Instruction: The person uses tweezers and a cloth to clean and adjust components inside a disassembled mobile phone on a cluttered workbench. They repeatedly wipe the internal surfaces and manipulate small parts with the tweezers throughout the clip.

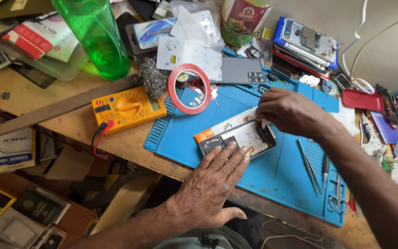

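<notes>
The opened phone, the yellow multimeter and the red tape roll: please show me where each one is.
opened phone (247, 137), head view, on its exposed inside.
yellow multimeter (127, 108), head view, on its round dial.
red tape roll (175, 99), head view, on its left rim.

Worn wooden bench (70, 122) w/ scuffed edge, crowded w/ clutter. Pale plain wall (383, 55) at upper right, white cables (356, 41) running along it. Below the bench front, dim storage space (65, 184) w/ cardboard & papers. Soft daylight from upper left.
</notes>
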